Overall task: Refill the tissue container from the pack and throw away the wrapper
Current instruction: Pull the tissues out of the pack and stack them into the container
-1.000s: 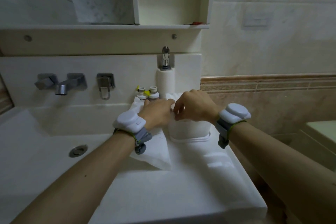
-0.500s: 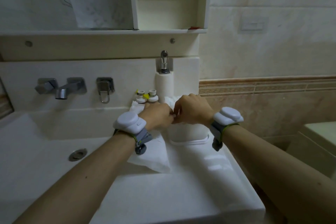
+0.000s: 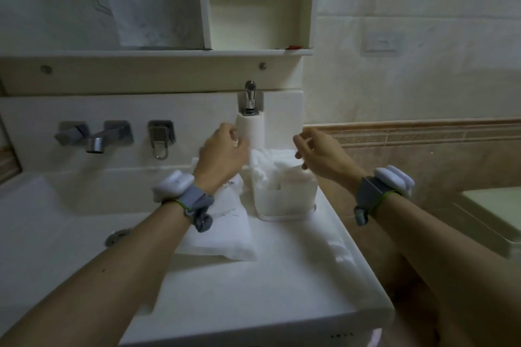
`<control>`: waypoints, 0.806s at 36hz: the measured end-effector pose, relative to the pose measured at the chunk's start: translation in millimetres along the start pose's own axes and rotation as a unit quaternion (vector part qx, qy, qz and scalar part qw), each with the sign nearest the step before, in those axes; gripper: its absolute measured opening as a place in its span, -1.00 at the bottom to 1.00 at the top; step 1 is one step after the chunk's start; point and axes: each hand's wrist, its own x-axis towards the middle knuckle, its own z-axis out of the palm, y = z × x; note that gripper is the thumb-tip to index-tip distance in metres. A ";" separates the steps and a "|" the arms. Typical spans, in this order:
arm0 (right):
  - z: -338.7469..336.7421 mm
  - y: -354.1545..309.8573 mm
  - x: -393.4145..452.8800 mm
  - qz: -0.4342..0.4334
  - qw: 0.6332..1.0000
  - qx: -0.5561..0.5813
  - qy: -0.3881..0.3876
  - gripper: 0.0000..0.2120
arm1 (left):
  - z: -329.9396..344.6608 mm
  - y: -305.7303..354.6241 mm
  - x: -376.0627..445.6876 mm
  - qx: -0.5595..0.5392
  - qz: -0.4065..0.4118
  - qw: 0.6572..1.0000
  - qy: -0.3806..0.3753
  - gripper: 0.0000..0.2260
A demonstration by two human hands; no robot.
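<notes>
The tissue container (image 3: 284, 197) stands on the counter (image 3: 253, 284), wrapper (image 3: 225, 228) just left, paper roll (image 3: 251, 132) behind, basin (image 3: 70, 222) farther left

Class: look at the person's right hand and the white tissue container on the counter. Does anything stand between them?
Nothing visible does. The right hand hovers open just above the white rectangular tissue container, whose crumpled white tissues stick out uncovered.

Both hands hover over the tissue container (image 3: 284, 194) — left hand (image 3: 222, 156) and right hand (image 3: 321, 156) apart, fingers loosely curled.
</notes>
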 end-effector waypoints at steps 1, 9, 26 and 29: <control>1.3 -6.6 -2.5 0.002 1.000 0.021 -0.007 -0.60 | -6.8 -4.2 0.7 0.016 -0.016 1.000 0.013 -0.63; 32.3 -55.9 -19.9 -0.100 0.993 -0.060 -0.013 -0.66 | -41.9 -52.0 -9.3 0.168 -0.194 0.961 -0.104 -0.12; 54.1 -89.3 0.0 -0.090 0.989 -0.107 -0.037 -0.68 | -66.3 -64.2 -37.8 -0.225 -0.147 0.961 -0.060 -0.81; 31.1 -97.0 -0.4 -0.055 0.993 0.025 -0.098 -0.60 | -71.0 -59.6 -32.4 -0.230 -0.098 0.966 -0.059 -0.86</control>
